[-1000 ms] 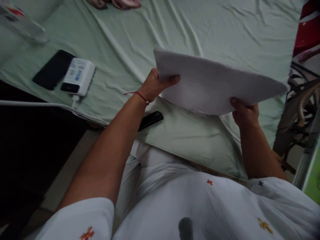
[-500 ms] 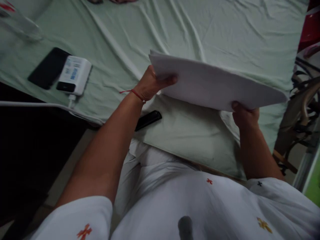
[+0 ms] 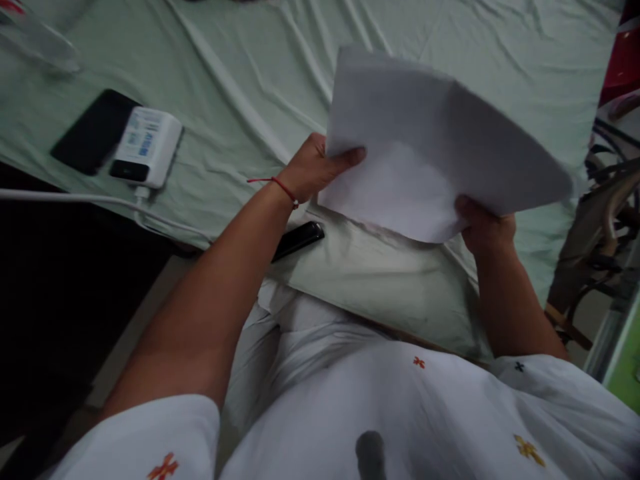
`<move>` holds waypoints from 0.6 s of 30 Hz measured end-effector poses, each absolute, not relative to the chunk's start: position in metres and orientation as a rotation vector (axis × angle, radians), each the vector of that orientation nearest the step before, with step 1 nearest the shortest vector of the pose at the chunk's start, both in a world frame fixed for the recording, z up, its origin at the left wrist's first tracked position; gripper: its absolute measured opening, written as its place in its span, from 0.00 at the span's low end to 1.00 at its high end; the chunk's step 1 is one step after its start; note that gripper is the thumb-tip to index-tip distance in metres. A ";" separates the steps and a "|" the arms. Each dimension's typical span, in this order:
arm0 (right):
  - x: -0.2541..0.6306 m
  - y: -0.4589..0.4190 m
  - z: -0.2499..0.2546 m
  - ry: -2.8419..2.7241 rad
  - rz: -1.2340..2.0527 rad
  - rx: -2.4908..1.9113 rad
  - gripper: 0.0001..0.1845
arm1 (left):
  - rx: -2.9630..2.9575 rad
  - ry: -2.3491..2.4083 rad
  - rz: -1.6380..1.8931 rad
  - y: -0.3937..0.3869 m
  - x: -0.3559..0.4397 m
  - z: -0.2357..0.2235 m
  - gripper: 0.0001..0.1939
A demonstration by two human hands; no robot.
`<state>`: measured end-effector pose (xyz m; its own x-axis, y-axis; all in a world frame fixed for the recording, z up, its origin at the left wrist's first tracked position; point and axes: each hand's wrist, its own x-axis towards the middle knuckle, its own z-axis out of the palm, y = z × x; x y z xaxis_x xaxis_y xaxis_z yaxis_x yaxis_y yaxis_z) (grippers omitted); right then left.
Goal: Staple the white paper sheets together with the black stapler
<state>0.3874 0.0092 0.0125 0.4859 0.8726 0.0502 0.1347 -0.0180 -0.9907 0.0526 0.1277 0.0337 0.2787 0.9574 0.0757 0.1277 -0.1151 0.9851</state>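
Observation:
White sheets of paper [image 3: 395,127] are held up above the cloth-covered table, bowed and with a crease toward the right. My left hand [image 3: 323,167] grips their left edge, thumb on the near face and fingers hidden behind. At the lower right edge my right hand [image 3: 485,223] pinches the paper in the same way. How many sheets there are I cannot tell. Just below my left wrist a black stapler-like object [image 3: 300,239] lies on the cloth, partly covered by my forearm.
A pale green cloth [image 3: 240,87] with folds covers the table. On the left a white power bank [image 3: 150,147] with a cable [image 3: 65,195] rests against a black phone [image 3: 93,130]. A clear plastic item [image 3: 43,40] sits at the far left corner. A chair's frame [image 3: 613,220] stands on the right.
The paper has tipped up, its far edge rising so that more of its face shows, and it bends more. Both hands keep their grip, with the left shifted slightly right.

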 end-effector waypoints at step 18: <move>0.368 -0.033 0.059 -0.602 1.107 -1.474 0.25 | 1.097 1.156 0.421 0.030 0.028 0.081 0.21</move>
